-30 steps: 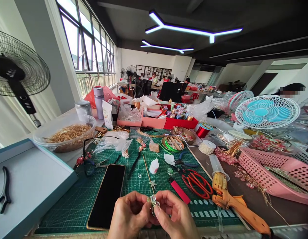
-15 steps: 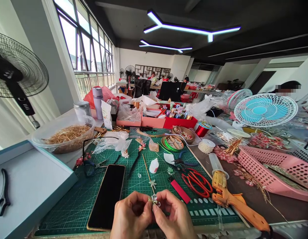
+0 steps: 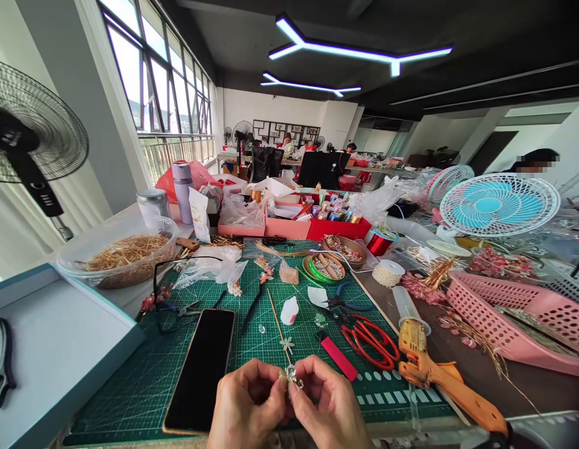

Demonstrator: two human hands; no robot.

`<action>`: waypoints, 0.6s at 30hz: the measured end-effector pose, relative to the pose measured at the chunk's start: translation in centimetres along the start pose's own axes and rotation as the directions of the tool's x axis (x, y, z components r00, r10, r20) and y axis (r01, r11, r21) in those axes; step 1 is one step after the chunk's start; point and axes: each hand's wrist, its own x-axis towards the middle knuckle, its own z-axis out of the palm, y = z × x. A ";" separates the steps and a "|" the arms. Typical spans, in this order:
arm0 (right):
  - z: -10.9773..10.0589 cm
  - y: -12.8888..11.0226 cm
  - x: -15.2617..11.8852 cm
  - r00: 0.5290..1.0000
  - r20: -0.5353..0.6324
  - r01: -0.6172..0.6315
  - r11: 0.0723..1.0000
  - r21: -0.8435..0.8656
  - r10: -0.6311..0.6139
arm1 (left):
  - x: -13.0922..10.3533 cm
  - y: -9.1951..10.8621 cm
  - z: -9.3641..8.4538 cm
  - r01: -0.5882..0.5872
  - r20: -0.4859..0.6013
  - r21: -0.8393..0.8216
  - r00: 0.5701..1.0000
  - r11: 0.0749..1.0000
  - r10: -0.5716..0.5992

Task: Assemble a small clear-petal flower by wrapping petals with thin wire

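At the front of the green cutting mat (image 3: 130,386), my left hand (image 3: 252,399) and my right hand (image 3: 324,399) pinch a small flower of clear beads (image 3: 291,373) between thumbs and fingertips. Both hands are closed on it, and their other fingers are curled out of sight. Just beyond the fingertips lies a thin gold stem (image 3: 274,312) with a pale leaf-like flower (image 3: 286,344) on it; I cannot tell whether it joins the beads. A black phone (image 3: 200,368) lies left of my hands. Ahead stands a small white bottle (image 3: 289,310).
Right of my hands lie a pink-red strip (image 3: 339,357), red-handled scissors (image 3: 371,342) and an orange glue gun (image 3: 439,374). A pink basket (image 3: 481,290) and a blue-white fan (image 3: 500,206) stand farther right. At left are a pale blue box (image 3: 60,355) and a plastic bowl (image 3: 67,265) of gold stems.
My hands keep their pinch on the bead flower, almost unmoved. The whole view has shifted very slightly.
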 end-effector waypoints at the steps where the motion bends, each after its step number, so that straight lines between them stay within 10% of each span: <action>1: 0.0 0.2 0.1 1.000 -0.001 0.009 1.000 -0.003 -0.009 | 0.0 -0.1 0.0 -0.007 -0.006 0.006 1.000 1.000 0.007; 18: -0.1 1.4 0.3 0.999 0.039 0.017 0.999 -0.031 -0.016 | 0.1 -0.8 -0.3 -0.011 0.007 -0.023 1.000 1.000 0.012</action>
